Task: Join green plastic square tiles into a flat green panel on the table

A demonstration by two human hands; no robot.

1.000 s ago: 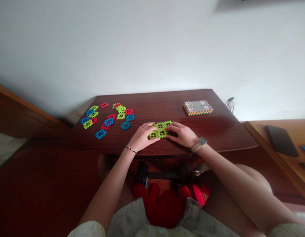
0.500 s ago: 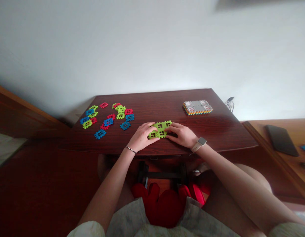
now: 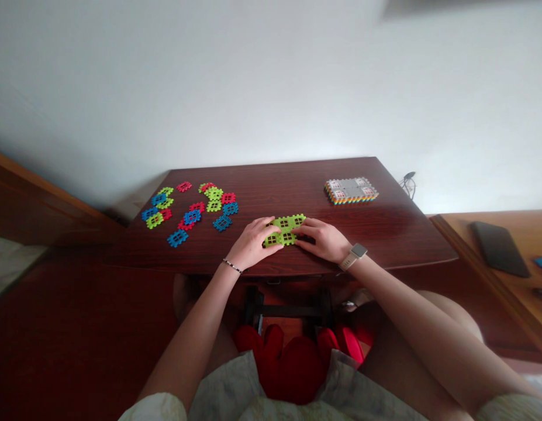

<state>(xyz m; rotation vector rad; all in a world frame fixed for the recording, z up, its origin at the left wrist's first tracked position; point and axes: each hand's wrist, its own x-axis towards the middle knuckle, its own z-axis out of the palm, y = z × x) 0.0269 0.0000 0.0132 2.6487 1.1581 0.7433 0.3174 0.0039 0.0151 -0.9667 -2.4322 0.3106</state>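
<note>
Hands, left hand [image 3: 253, 241] and right hand [image 3: 323, 240], press fingers flat on joined green plastic window tiles [image 3: 285, 229] at near table [image 3: 297, 193] edge, pinning them from both sides so seams stay aligned.

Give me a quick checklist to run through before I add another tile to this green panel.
1. Left hand on green tile panel: ok.
2. Right hand on the panel's other side: ok.
3. Panel lying flat on the wooden table: ok.
4. Loose tiles lying left of the panel: ok.
5. Panel seams fully locked: cannot tell.
6. Stacked tile block apart from the hands: ok.
</note>
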